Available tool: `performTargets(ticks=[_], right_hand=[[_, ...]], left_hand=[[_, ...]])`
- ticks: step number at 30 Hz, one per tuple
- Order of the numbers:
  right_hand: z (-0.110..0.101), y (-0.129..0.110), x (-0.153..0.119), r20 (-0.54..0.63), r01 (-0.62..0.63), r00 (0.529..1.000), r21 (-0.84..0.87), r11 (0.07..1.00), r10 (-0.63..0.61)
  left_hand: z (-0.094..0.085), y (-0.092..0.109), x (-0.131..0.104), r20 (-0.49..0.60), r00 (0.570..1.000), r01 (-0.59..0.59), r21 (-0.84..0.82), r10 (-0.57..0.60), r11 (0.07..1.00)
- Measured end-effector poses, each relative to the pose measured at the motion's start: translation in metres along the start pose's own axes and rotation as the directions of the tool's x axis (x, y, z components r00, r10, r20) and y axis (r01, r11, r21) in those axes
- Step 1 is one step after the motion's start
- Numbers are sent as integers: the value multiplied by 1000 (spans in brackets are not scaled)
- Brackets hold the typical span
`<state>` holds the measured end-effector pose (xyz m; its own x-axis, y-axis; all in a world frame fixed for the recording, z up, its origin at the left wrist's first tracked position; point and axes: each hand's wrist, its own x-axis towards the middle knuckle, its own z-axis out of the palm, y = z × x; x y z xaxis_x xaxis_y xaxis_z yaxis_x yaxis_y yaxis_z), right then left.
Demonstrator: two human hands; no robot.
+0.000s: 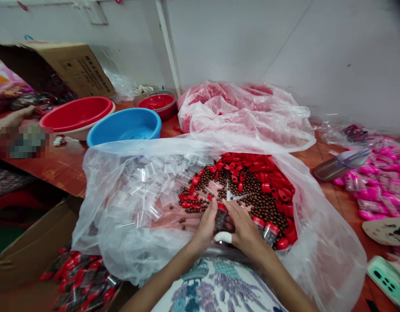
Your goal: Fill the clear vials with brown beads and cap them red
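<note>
Between my left hand [204,226] and my right hand [246,227] is a small clear bottle with a red cap [221,216], dark inside. Both hands have their fingers closed round it, and a white cover wraps my right thumb. Beside my right hand lie filled red-capped bottles [270,234]. Brown beads [261,197] spread over the plastic sheet [320,234] ahead of my hands. Red caps [268,167] are heaped behind and to the right of the beads. Empty clear bottles [148,186] lie piled on the left.
A cardboard box [14,242] at lower left holds filled bottles. Blue [123,125] and red [78,113] basins stand behind. A bag of red pieces [242,108] sits by the wall. Pink items [382,177] and a phone [388,279] lie right. Another person's hand [16,118] shows left.
</note>
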<state>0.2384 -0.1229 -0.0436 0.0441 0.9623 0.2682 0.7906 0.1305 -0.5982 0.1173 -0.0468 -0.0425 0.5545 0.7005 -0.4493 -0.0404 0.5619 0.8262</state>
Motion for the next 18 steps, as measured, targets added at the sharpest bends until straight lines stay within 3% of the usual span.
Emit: performTargets(ticks=[3,7,12,18], right_hand=[[-8,10,10,20,-56,998,-10,998,56],[-12,30,38,60,-140,986,-225,964,157],[2,36,72,172,-81,974,-348,934,148],[20,33,83,283,-20,948,-404,914,146]], left_hand=[[-11,5,-3,-56,998,-34,16,35,999],[-22,12,-6,-32,997,-65,108,69,992],[-26,18,-9,65,997,-40,-108,47,993],[-25,24,-13,87,996,35,-288,-10,957]])
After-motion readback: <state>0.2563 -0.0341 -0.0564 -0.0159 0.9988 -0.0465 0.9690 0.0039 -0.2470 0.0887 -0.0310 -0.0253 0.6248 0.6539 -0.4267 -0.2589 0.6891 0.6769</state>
